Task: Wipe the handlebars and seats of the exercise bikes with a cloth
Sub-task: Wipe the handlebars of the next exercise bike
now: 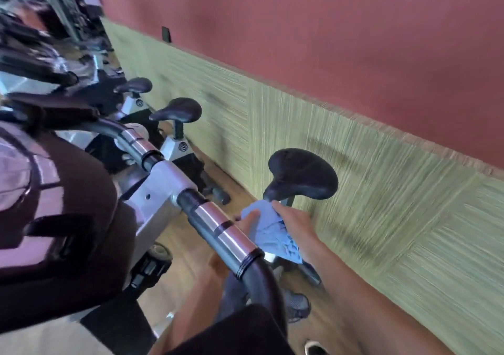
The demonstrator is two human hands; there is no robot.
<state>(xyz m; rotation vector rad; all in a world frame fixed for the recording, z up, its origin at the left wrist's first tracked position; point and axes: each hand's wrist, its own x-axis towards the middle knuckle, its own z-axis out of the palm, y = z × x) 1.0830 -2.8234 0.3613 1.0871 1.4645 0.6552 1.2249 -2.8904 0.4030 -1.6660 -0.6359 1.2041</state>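
A gym or fitness room is shown. Several exercise bikes (174, 142) are lined up in a row along a wall, running from the centre toward the upper left of the frame, each fitted with a black padded seat (301, 174) and the nearest with a chrome-banded handlebar (226, 234). A wooden floor (185, 245) is seen beneath them, and the wall (327, 41) is painted red above green textured panelling.

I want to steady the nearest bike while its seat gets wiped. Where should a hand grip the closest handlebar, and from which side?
Grip the curved black foam-covered end of the nearest handlebar, just below the shiny chrome sleeve. Come from above: the bar is round and thin enough for fingers to wrap, and the foam looks less slippery than chrome.
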